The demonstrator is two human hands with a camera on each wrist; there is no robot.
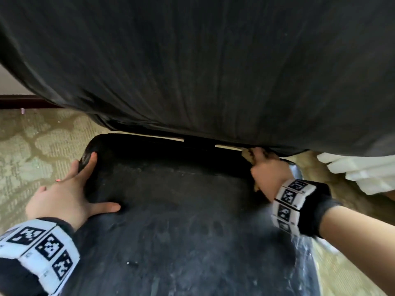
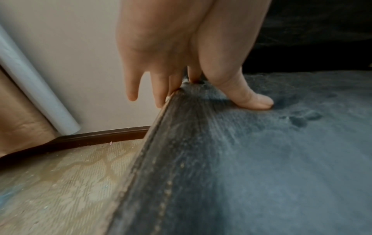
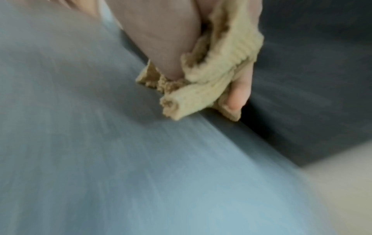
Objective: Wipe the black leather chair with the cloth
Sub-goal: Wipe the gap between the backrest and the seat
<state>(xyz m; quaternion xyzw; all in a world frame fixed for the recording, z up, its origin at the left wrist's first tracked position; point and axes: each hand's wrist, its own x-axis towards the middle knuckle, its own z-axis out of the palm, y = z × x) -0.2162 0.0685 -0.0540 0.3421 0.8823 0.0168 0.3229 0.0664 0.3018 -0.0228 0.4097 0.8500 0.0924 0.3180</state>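
The black leather chair fills the head view, with its dusty seat (image 1: 181, 231) below and its backrest (image 1: 213, 60) above. My left hand (image 1: 81, 189) rests on the seat's left edge. Its thumb (image 2: 251, 98) presses on the seat top (image 2: 261, 159), and its straight fingers hang over the stitched side. My right hand (image 1: 267, 167) is at the seat's back right corner, under the backrest. It grips a bunched tan cloth (image 1: 248, 155). In the blurred right wrist view the cloth (image 3: 221, 63) is pinched between thumb and fingers (image 3: 239, 95) against the seat (image 3: 100, 143).
Patterned beige carpet (image 1: 32, 157) lies to the left of the chair and ends at a dark baseboard (image 1: 21, 101). A white ribbed object (image 1: 363, 174) lies on the floor at the right. A pale tube (image 2: 36, 89) leans by the wall in the left wrist view.
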